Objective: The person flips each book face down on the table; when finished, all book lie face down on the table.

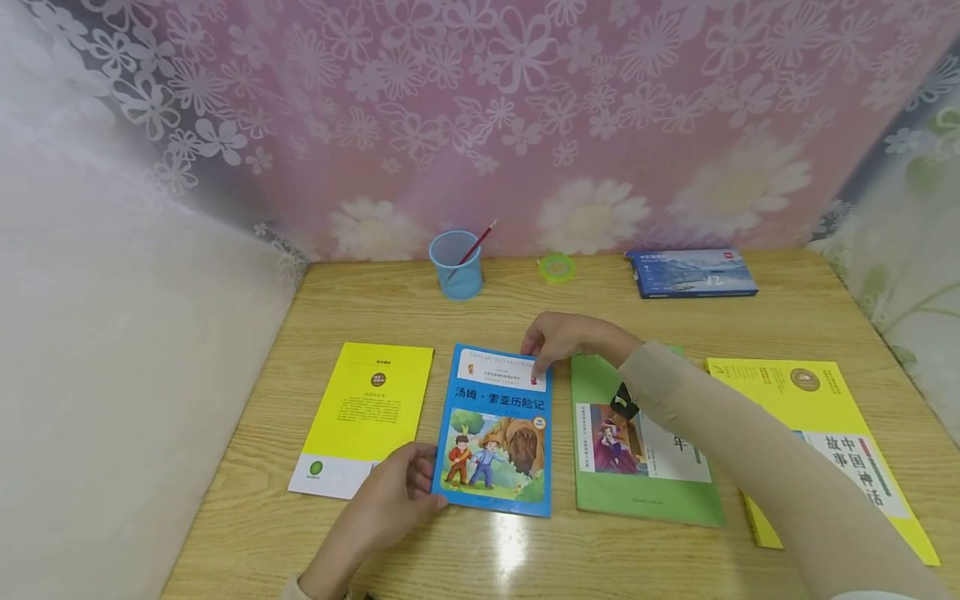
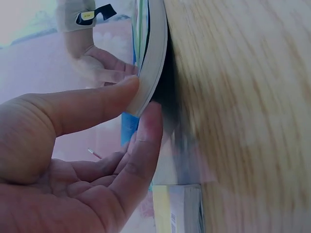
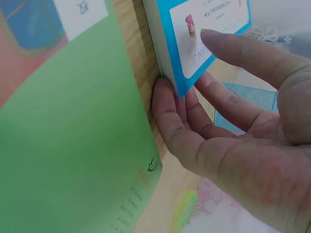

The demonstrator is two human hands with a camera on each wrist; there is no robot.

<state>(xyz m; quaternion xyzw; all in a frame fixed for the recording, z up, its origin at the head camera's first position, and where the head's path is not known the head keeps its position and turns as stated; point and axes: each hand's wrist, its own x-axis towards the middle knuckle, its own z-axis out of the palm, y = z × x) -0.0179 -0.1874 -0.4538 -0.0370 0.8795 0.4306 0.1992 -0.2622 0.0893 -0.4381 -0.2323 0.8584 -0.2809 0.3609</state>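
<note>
A blue storybook [image 1: 495,398], its cover showing two cartoon children, lies in front of me on the table. At its near left corner my left hand [image 1: 393,498] pinches it. The left wrist view shows the thumb on one face, a finger against the other, and the page block [image 2: 156,53] bowed between. My right hand [image 1: 567,338] grips the far right corner. Seen from the right wrist, its thumb [image 3: 238,54] is over the cover and the other fingers are curled at the edge below. A green book [image 1: 645,497] lies just right of the blue one.
A yellow book [image 1: 375,400] lies to the left, partly behind my left hand. Another yellow book [image 1: 780,375] is at the right, overlapped by my right sleeve [image 1: 720,433]. Along the back stand a blue mesh cup [image 1: 460,279] with a pencil, green tape [image 1: 557,268] and a blue box [image 1: 693,273].
</note>
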